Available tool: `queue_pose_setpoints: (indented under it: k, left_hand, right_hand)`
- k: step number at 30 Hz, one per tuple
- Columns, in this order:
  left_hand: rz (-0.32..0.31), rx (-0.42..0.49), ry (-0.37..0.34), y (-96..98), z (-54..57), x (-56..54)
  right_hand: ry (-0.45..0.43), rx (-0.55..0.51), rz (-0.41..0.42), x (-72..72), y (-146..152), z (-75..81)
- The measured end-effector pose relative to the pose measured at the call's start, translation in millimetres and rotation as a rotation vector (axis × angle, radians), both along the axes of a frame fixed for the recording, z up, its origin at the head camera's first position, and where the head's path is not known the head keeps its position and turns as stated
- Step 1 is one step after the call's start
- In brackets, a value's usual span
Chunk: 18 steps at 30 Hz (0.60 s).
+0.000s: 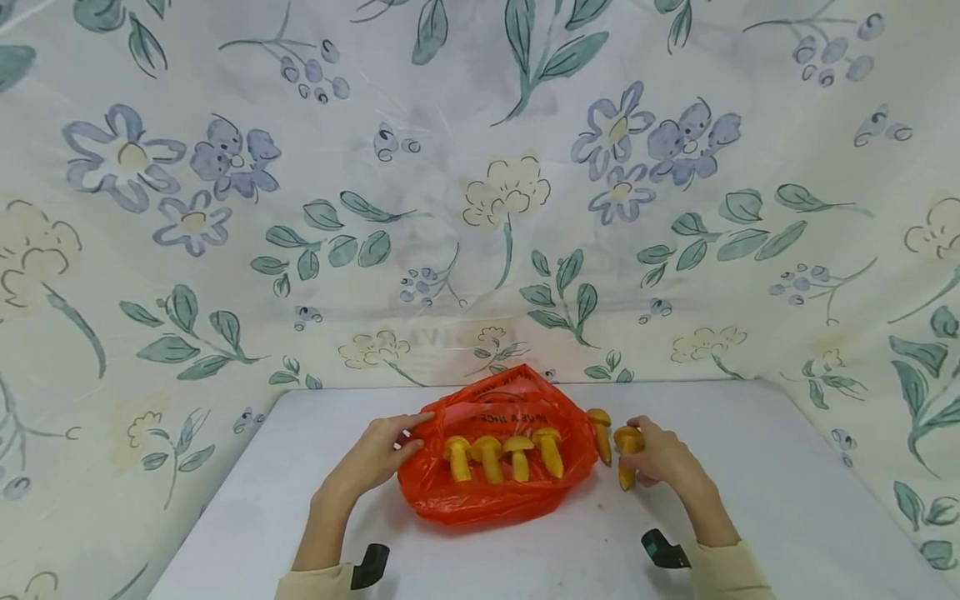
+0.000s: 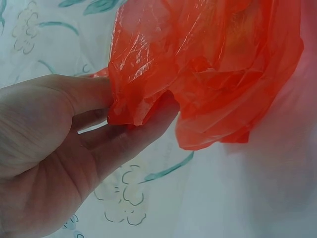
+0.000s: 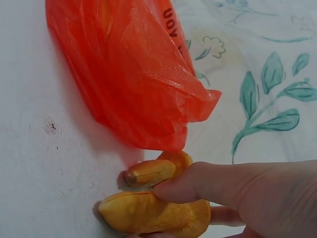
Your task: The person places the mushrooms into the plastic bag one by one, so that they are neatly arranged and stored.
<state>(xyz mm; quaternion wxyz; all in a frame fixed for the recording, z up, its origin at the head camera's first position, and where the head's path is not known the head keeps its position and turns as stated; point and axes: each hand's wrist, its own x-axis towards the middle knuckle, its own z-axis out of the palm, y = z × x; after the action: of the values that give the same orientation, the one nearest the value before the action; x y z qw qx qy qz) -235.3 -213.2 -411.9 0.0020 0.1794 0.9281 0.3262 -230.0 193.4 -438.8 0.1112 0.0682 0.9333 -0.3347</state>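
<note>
A red plastic bag (image 1: 480, 500) lies on the white table with its mouth spread open. Several yellow mushrooms (image 1: 519, 458) sit side by side in it, stems toward me. At the bag's left edge my left hand (image 1: 378, 454) pinches the thin plastic (image 2: 143, 94) between thumb and fingers. To the right of the bag, my right hand (image 1: 660, 454) holds one yellow mushroom (image 3: 133, 210) by thumb and fingers, close to the table. Another mushroom (image 1: 601, 433) lies between it and the bag, almost touching the bag's right side.
Behind the white table (image 1: 780, 467) rises a backdrop (image 1: 450, 208) of floral cloth, which also covers both sides. Small dark specks (image 3: 51, 126) mark the table surface. A dark wrist mount (image 1: 663, 550) sticks inward from the right sleeve, and another (image 1: 371, 567) from the left.
</note>
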Motion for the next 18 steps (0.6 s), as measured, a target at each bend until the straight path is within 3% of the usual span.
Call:
queue_pose_setpoints:
  k: [18]
  left_hand:
    - [0.022, -0.002, 0.0, 0.5, -1.7, -0.7]
  right_hand:
    - [0.005, -0.044, 0.031, -2.9, 4.1, -5.5]
